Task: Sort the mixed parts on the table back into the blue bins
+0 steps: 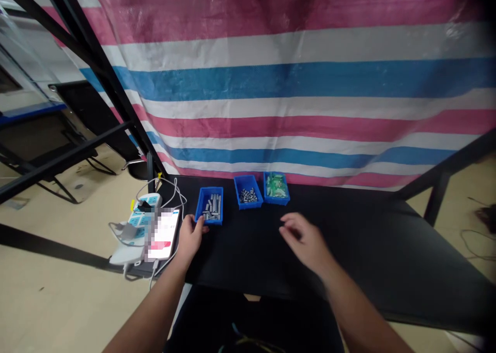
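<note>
My left hand is at the near left corner of a blue bin that holds grey metal cylindrical pieces of differing length. Its fingertips seem to touch the bin's corner, with thumb and fingers slightly apart. Over the black table, my right hand hovers with curled fingers and a gap between thumb and fingertips; nothing shows in it. Beyond, to its left, stands a second blue bin with many small metal parts. Beside that is a third blue bin containing green and silver pieces.
At the left table edge lie a lit phone and a white power strip with plugs and white cables. A striped plastic sheet hangs behind the table. Black frame bars rise at the left.
</note>
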{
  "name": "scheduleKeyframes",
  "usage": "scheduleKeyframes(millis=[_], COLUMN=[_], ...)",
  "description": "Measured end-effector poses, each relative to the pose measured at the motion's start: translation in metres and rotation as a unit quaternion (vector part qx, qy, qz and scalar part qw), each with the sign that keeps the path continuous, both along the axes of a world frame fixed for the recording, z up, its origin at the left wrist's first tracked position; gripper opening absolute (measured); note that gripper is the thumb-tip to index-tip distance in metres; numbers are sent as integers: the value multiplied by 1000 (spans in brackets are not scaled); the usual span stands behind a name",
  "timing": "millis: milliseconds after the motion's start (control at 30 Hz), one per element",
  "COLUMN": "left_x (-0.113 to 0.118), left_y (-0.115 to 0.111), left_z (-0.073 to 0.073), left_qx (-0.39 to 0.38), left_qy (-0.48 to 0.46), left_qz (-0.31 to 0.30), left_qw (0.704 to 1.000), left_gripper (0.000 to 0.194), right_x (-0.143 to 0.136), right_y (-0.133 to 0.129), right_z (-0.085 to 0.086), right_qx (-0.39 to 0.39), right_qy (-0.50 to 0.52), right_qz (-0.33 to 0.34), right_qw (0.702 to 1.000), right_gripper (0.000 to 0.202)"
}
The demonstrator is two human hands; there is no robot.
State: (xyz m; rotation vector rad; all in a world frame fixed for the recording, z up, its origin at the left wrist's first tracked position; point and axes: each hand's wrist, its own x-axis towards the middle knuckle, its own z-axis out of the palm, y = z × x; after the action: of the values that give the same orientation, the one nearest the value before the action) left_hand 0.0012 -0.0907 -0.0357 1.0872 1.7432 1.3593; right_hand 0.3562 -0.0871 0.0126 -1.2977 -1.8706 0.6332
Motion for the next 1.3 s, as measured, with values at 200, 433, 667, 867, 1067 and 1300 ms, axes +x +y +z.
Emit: scheduleKeyframes(millis=[200, 433, 667, 867, 1067, 1300], left_x=[2, 6, 14, 27, 41, 45], left_y=[0, -5, -14, -26, -40, -41], left_z=[-6, -7, 10, 16, 10, 23], left_qx=[21, 84, 126, 114, 113, 121], left_qy=[-74, 55, 233, 256, 227, 240], left_qz=[-8, -2, -9, -25, -11, -10], left_qw=[997, 995, 964, 960, 967, 963], left_gripper=[43, 30, 16, 12, 18, 36], right_x=[-53, -88, -106, -135, -134, -132], right_y=[19, 8, 10, 15, 14, 14], right_z=[-44, -36, -46, -61, -57, -60], right_qx=[-41, 16, 0, -35, -80, -110], right_qy=[-13, -26, 71, 105, 157, 157], right_qz=[63, 135, 207, 163, 177, 219], right_qw=[997, 990, 976, 980, 968, 957], right_gripper=[33, 46, 90, 71, 55, 64])
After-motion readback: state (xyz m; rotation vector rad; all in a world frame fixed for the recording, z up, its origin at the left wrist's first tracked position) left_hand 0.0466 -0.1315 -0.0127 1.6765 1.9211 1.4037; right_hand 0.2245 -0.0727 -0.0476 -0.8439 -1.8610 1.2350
